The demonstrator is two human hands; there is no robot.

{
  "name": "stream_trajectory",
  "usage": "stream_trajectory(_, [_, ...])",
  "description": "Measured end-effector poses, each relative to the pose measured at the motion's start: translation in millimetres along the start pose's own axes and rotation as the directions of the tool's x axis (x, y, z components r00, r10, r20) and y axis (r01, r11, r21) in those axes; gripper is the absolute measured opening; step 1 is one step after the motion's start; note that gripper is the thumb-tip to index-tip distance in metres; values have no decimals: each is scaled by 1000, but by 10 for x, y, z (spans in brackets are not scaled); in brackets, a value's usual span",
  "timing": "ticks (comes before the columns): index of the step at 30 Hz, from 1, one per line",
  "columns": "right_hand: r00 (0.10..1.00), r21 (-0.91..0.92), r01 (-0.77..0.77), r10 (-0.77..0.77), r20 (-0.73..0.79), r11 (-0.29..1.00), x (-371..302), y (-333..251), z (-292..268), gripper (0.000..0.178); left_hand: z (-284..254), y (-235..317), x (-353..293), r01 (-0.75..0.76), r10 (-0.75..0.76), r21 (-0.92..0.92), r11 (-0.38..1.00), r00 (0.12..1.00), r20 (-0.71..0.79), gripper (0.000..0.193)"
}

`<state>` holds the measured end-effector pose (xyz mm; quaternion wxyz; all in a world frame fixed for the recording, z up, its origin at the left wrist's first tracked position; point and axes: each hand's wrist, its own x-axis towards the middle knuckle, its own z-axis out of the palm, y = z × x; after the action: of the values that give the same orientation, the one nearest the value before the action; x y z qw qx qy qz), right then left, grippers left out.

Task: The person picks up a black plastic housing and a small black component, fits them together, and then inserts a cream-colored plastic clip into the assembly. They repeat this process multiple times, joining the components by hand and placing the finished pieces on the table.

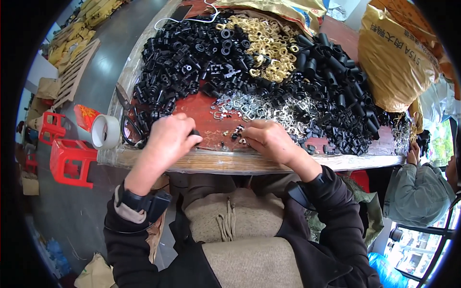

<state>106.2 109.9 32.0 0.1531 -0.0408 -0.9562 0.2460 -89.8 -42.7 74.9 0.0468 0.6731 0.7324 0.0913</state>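
Note:
Near the front edge of the red table top [199,103], my left hand [168,137] is closed round a small black plastic part [194,133], of which only the end shows between thumb and fingers. To its right, my right hand [271,139] rests low over the table with thumb and fingers pinched together; whatever they grip is hidden. Small black and white bits [237,133] lie by its fingertips. Beyond the hands spreads a big heap of black plastic fittings [182,60], with silver metal clips [249,106] scattered at its near side.
Brass-coloured clips [273,48] are piled far back, with black tubes [331,67] to their right. Scissors [124,103] and a tape roll [105,131] lie at the left edge. A yellow sack [396,57] stands at right. Red stools [72,161] stand left; another person's hand [413,153] works far right.

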Motion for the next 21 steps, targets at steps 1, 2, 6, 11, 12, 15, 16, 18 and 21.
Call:
stream_trajectory(1, [999,-3,47,-47,-12,999,82,1,63,10,37,-7,-38,14,-14,0,1000,1000,0,23])
stream_trajectory(2, [996,-7,91,-91,-23,996,154,2,126,9,91,-2,-54,41,-42,-25,999,999,-28,23])
stream_trajectory(6, [996,-35,87,-86,30,996,291,46,295,6,350,75,-6,100,-109,-120,988,991,-75,25])
stream_trajectory(11, [985,-92,-73,86,148,993,381,-43,334,7,559,73,4,87,-113,-232,969,989,-100,27])
stream_trajectory(12, [982,-123,-95,113,154,988,386,-53,348,8,589,62,0,51,-88,-268,962,988,-128,28])
stream_trajectory(15, [973,-187,-138,168,157,973,368,-57,391,10,653,12,-17,-33,-61,-356,934,966,-250,26])
stream_trajectory(16, [976,-203,-143,171,131,969,351,-44,413,11,663,1,-23,-80,-50,-392,917,950,-310,25])
stream_trajectory(18, [981,-233,-155,178,78,960,316,-33,439,11,651,15,-34,-34,-117,-497,867,956,-268,24])
stream_trajectory(21, [989,-74,-145,143,-26,987,204,-7,350,9,620,94,-46,62,-229,-682,728,961,-157,21])
